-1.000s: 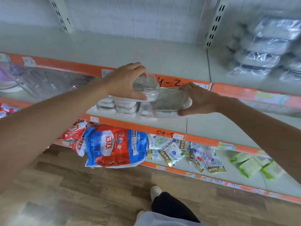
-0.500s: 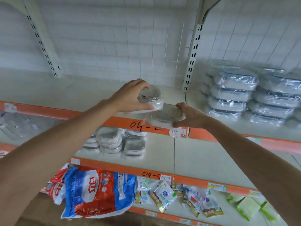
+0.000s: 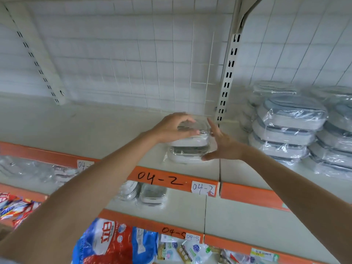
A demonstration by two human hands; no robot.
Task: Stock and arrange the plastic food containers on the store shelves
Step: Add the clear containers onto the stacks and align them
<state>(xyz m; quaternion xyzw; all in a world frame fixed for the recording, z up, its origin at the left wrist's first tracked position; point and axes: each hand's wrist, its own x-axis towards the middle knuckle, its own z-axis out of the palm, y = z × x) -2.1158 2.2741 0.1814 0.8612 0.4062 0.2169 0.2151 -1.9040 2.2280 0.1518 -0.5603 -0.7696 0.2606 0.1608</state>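
1. The orange shelf edge (image 3: pixel 171 180) carries handwritten "04-2", repeated on a white tag (image 3: pixel 202 188); the edge below it reads "04-5".
2. Two wrapped containers, the top container (image 3: pixel 192 136) on the bottom container (image 3: pixel 187 153), sit on the shelf just behind that "04-2" edge.
3. The left hand (image 3: pixel 172 128) grips the top container from above; the right hand (image 3: pixel 222 144), fingers straight, presses the stack's right side.
4. Half a second ago both containers were held in the air in front of the edge; now they rest stacked.
5. More wrapped stacks (image 3: pixel 289 126) stand right of the edge.
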